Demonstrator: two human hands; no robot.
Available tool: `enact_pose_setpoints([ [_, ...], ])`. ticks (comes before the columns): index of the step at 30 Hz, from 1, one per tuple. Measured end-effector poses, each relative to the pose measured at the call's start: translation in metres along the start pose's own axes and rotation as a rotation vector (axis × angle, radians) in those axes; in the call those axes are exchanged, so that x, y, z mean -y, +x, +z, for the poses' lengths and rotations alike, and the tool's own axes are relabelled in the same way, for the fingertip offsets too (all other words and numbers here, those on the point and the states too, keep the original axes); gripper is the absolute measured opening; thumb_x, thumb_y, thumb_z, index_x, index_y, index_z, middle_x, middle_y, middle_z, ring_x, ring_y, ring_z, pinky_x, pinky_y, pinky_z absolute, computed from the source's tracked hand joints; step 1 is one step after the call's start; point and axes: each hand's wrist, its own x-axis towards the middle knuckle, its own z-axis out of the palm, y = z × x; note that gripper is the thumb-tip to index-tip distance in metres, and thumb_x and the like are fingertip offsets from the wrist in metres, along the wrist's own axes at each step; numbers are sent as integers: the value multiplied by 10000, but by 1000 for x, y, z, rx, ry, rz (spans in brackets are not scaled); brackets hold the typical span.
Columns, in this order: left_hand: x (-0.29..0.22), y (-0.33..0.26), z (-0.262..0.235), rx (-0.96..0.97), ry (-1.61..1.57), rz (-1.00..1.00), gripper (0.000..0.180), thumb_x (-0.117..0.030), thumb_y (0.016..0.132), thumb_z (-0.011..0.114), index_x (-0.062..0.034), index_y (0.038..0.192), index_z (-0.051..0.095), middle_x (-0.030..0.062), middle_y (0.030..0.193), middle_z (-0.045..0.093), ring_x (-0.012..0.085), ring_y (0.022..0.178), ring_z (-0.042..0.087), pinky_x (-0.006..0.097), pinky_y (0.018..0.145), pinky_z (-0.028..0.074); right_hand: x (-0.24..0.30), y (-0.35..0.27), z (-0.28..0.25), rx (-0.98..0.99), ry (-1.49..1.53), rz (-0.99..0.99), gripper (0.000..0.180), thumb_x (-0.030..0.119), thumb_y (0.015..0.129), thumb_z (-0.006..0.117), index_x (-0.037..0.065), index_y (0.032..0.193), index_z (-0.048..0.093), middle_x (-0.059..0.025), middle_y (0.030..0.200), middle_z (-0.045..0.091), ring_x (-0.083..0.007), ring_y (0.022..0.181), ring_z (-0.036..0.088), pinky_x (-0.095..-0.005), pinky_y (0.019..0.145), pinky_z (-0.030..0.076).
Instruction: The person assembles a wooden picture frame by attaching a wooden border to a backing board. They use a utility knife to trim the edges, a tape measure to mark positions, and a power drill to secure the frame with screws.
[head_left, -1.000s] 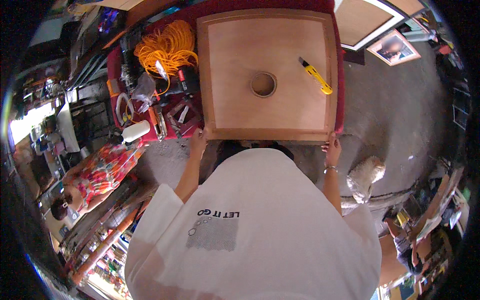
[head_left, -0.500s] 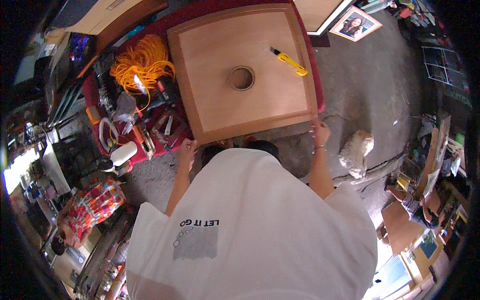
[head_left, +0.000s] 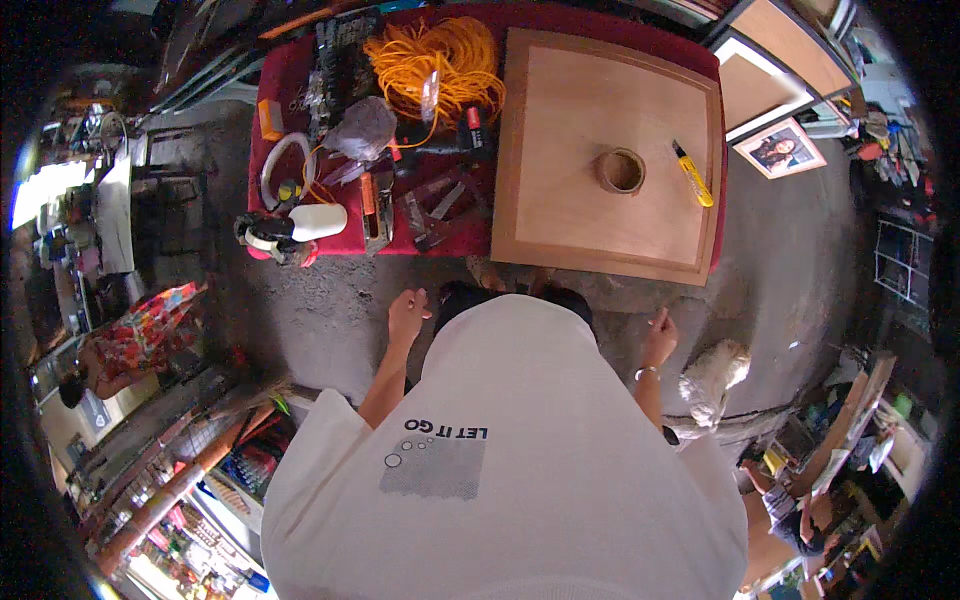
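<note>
**Inspector A:** Counting hands first. Two are showing below the centre of the frame. The left hand is hanging loosely curled, holding nothing, left of centre. The right hand is sitting right of centre, fingers half curled, also gripping nothing. Neither is touching the board.

**Inspector B:** Confirming. One square wooden board is lying flat in the upper right of the frame, overhanging the near edge of the red-covered desk. Both hands are hovering near that edge, apart from it.

**Inspector A:** On the board I am counting two items: one roll of brown tape near its middle, and one yellow utility knife just to the right of the roll, not touching it.

**Inspector B:** Agreed. Left of the board, one heap of orange cord is lying at the upper centre. One white bottle is lying on its side near the desk's lower left corner. Loose tools are crowding the space between; their number I cannot tell.

**Inspector A:** At the upper right, one framed picture is lying on the floor. One crumpled pale bag is sitting on the floor just right of the right hand.
</note>
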Motion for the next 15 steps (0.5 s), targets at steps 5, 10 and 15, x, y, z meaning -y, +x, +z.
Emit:
enact_pose_setpoints([
  [5,20,6,-35,-52,174,-12,476,-399,993,527,11,802,675,119,679,674,209,645,673,350,640,518,84,-28,30,212,179,-229,357,302,1004,545,-19,878,639,-136,664,635,-243,573,608,-383,569,469],
  [10,22,9,-47,-91,121,103,486,-390,1002,505,10,780,669,105,676,673,199,639,661,348,609,504,117,2,33,173,-43,-440,322,299,998,559,8,883,635,-124,616,574,-194,532,522,-350,541,428],
  [15,28,8,-27,-13,-77,19,367,-306,990,552,18,842,643,105,711,678,185,631,660,316,577,497,138,24,3,79,-25,-302,296,303,993,561,28,919,642,-123,599,582,-200,545,555,-341,579,466],
])
